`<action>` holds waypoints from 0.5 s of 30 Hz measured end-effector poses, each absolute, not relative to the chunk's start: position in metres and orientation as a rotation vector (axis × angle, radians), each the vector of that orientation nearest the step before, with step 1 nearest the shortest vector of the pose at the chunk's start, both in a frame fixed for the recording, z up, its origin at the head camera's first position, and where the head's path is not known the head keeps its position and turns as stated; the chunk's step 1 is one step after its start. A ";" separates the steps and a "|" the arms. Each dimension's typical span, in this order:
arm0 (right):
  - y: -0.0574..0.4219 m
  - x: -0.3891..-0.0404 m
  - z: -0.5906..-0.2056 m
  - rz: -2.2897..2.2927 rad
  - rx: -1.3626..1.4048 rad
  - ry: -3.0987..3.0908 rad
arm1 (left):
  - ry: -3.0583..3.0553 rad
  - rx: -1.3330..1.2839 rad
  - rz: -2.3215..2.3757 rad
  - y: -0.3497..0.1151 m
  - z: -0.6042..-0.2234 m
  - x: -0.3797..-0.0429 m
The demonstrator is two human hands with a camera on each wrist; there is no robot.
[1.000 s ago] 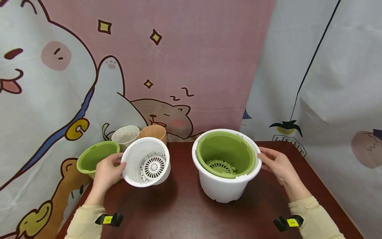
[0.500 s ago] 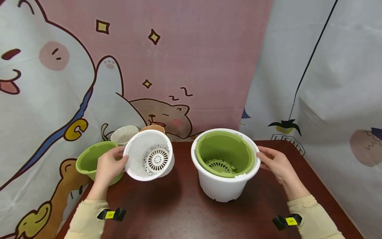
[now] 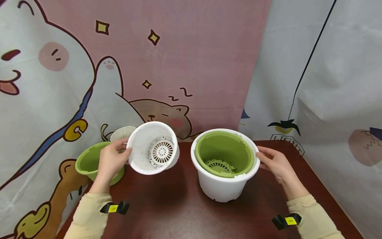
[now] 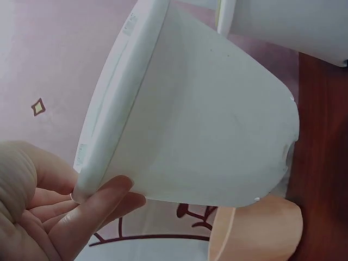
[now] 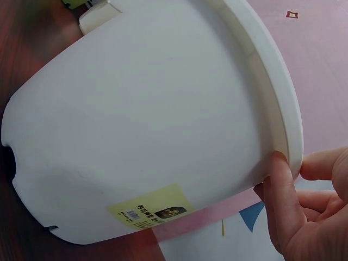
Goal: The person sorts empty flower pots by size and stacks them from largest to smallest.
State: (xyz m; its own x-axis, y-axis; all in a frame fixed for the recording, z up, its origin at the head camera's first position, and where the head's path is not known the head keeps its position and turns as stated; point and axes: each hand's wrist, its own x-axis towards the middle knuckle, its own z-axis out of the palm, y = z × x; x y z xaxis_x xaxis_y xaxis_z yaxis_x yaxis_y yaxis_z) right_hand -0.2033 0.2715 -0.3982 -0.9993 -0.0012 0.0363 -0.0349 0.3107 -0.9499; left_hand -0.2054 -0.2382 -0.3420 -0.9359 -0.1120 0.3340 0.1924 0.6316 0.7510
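My left hand (image 3: 113, 157) pinches the rim of a small white flower pot (image 3: 140, 146), which hangs tilted above the table with its mouth toward me and its slotted bottom showing. In the left wrist view, thumb and fingers grip the lip of this white pot (image 4: 190, 119). On the right, a large white flower pot (image 3: 222, 191) stands on the table with a green flower pot (image 3: 223, 146) nested inside. My right hand (image 3: 276, 164) pinches the large pot's rim at its right side. A yellow label (image 5: 149, 206) shows on that pot's wall in the right wrist view.
Another green pot (image 3: 91, 159) stands at the left table edge, partly behind my left hand. Behind it is a ribbed cream pot (image 3: 122, 132). An orange pot (image 4: 261, 228) appears below the held pot in the left wrist view. A printed cloth (image 3: 191, 49) hangs behind the dark red table (image 3: 179, 215).
My left hand has lifted the small white pot up and to the right, and it now covers the orange pot in the head view. The right hand and nested pots stay in place.
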 end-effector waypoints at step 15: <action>0.271 -0.204 -0.398 1.841 0.033 -2.506 | -2.417 -0.160 -1.221 -0.223 -0.312 -0.208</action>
